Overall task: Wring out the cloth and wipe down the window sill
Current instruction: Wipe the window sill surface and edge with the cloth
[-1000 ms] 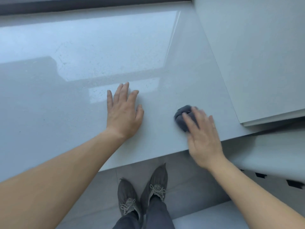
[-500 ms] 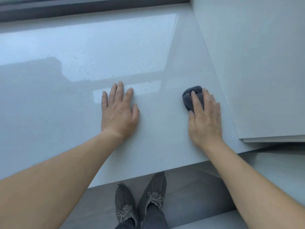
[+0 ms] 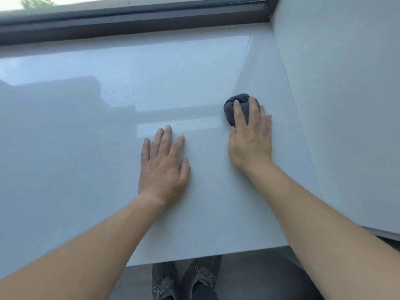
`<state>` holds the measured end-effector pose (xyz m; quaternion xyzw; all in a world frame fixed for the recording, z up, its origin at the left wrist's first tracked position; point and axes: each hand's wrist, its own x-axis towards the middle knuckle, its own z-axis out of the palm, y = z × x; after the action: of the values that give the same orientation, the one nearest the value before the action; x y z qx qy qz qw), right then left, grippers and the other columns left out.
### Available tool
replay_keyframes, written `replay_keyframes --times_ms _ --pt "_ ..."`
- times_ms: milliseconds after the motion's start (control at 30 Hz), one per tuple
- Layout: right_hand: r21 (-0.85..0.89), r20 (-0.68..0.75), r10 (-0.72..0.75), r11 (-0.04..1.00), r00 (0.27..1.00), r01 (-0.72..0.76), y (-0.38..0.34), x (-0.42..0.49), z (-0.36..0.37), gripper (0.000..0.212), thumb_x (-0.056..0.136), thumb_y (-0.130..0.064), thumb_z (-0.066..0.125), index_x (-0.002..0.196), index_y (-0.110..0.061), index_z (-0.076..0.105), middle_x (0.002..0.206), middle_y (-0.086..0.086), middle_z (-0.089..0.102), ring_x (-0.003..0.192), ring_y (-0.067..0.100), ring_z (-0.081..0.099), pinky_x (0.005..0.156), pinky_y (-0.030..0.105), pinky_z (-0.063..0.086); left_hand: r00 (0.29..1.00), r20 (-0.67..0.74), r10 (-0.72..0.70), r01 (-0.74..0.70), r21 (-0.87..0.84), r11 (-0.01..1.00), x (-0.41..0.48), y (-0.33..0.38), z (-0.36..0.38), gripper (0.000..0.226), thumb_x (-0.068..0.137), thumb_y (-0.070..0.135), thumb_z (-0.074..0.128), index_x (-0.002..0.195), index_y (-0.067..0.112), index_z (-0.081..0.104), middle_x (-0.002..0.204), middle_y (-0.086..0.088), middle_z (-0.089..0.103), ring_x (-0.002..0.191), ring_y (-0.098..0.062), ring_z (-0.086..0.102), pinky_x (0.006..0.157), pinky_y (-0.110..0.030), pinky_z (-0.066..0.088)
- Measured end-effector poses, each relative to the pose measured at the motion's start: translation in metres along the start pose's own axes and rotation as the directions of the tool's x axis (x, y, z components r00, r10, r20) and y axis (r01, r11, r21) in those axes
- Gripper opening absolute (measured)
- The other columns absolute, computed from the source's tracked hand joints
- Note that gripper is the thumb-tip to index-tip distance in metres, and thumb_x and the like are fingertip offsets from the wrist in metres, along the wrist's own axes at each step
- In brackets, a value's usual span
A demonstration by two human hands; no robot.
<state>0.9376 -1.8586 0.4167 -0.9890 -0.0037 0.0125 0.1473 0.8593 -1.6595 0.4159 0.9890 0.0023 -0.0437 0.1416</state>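
A wide, glossy white window sill [image 3: 86, 148] fills most of the view. A bunched dark grey cloth [image 3: 232, 107] lies on it right of centre, pressed under the fingers of my right hand [image 3: 251, 139]. Most of the cloth is hidden beneath the palm and fingers. My left hand [image 3: 163, 167] rests flat on the sill to the left of the cloth, fingers slightly apart, holding nothing.
A dark window frame [image 3: 134, 22] runs along the sill's far edge. A white side wall [image 3: 346, 105] rises on the right, close to my right hand. The sill's front edge [image 3: 205, 256] is near me, with my grey shoes [image 3: 184, 280] on the floor below.
My right hand has pushed the cloth away from the sill's front edge toward the window. My left hand has stayed flat on the sill. The view has tilted up, showing the window frame.
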Motion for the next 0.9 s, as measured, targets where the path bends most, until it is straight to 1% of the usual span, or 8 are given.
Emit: replay_keyframes --times_ms 100,167,300,367,533,600,767,900 --pt "0.002 0.107 -0.284 0.958 0.953 0.286 -0.010 -0.017 0.005 0.066 0.095 -0.018 0.045 0.157 -0.027 0.022 0.166 0.006 0.009 0.152 0.033 0.007 0.123 0.050 -0.001 1.000 0.011 -0.010 0.010 -0.014 1.000 0.001 0.001 -0.003 0.060 0.093 0.039 0.032 0.151 0.022 0.034 0.166 -0.005 0.011 0.153 -0.017 -0.001 0.123 -0.046 -0.004" --pt "0.011 0.118 -0.321 0.947 0.940 0.322 0.001 0.000 0.002 0.063 0.096 -0.020 0.046 0.155 -0.029 0.027 0.166 0.003 0.012 0.152 0.032 0.011 0.123 0.051 0.000 1.000 0.013 -0.008 0.008 -0.017 1.000 0.001 0.001 -0.005 0.059 0.092 0.037 0.037 0.149 0.019 0.039 0.165 -0.007 0.016 0.153 -0.021 0.005 0.123 -0.048 -0.001" --pt "0.000 0.040 -0.005 1.000 0.999 0.005 0.015 0.059 -0.003 0.061 0.100 -0.024 0.041 0.157 -0.029 0.019 0.166 0.004 0.006 0.151 0.031 0.008 0.123 0.052 0.001 1.000 -0.024 0.010 -0.010 0.016 1.000 0.010 -0.001 -0.013 0.053 0.085 0.038 0.043 0.132 0.015 0.054 0.150 -0.014 0.042 0.143 -0.031 0.032 0.121 -0.058 0.006" --pt "-0.015 0.009 0.035 0.999 0.999 -0.035 0.001 0.065 0.001 0.063 0.100 -0.026 0.040 0.158 -0.028 0.016 0.166 0.006 0.003 0.152 0.032 0.005 0.123 0.051 0.001 0.999 -0.047 0.008 -0.008 0.001 1.000 0.024 -0.003 -0.018 0.051 0.084 0.036 0.045 0.127 0.013 0.057 0.142 -0.014 0.047 0.136 -0.033 0.039 0.120 -0.060 0.008" --pt "-0.002 0.141 -0.376 0.925 0.916 0.380 -0.008 0.051 0.007 0.064 0.097 -0.022 0.045 0.156 -0.030 0.023 0.166 0.003 0.009 0.152 0.031 0.008 0.123 0.050 -0.001 0.998 -0.022 0.051 -0.052 -0.007 0.999 0.091 -0.008 -0.028 0.051 0.093 0.032 0.049 0.141 0.014 0.046 0.160 -0.015 0.024 0.151 -0.029 0.015 0.123 -0.049 -0.003" --pt "-0.019 0.112 -0.311 0.949 0.944 0.315 0.003 0.079 0.005 0.062 0.098 -0.022 0.044 0.156 -0.031 0.023 0.166 0.001 0.009 0.152 0.031 0.009 0.123 0.051 -0.001 0.998 -0.028 0.048 -0.048 0.009 0.999 0.126 -0.014 -0.029 0.055 0.096 0.035 0.044 0.147 0.018 0.037 0.165 -0.011 0.013 0.153 -0.026 0.004 0.123 -0.047 -0.006" --pt "-0.030 -0.029 0.074 0.997 0.997 -0.075 -0.004 0.143 0.004 0.060 0.101 -0.028 0.038 0.157 -0.028 0.016 0.165 0.004 0.005 0.151 0.032 0.007 0.123 0.053 0.002 1.000 0.022 -0.010 0.009 0.031 0.999 0.192 -0.031 -0.031 0.061 0.098 0.044 0.032 0.155 0.023 0.022 0.167 -0.008 0.002 0.153 -0.024 -0.007 0.123 -0.045 -0.008" --pt "-0.021 0.027 -0.166 0.986 0.986 0.167 -0.027 0.133 0.017 0.062 0.099 -0.025 0.039 0.157 -0.029 0.018 0.166 0.003 0.006 0.152 0.031 0.006 0.123 0.052 0.000 1.000 0.013 -0.021 0.020 0.076 0.997 0.199 -0.034 -0.021 0.068 0.093 0.050 0.022 0.156 0.025 0.016 0.167 -0.007 -0.001 0.153 -0.023 -0.010 0.123 -0.045 -0.006"
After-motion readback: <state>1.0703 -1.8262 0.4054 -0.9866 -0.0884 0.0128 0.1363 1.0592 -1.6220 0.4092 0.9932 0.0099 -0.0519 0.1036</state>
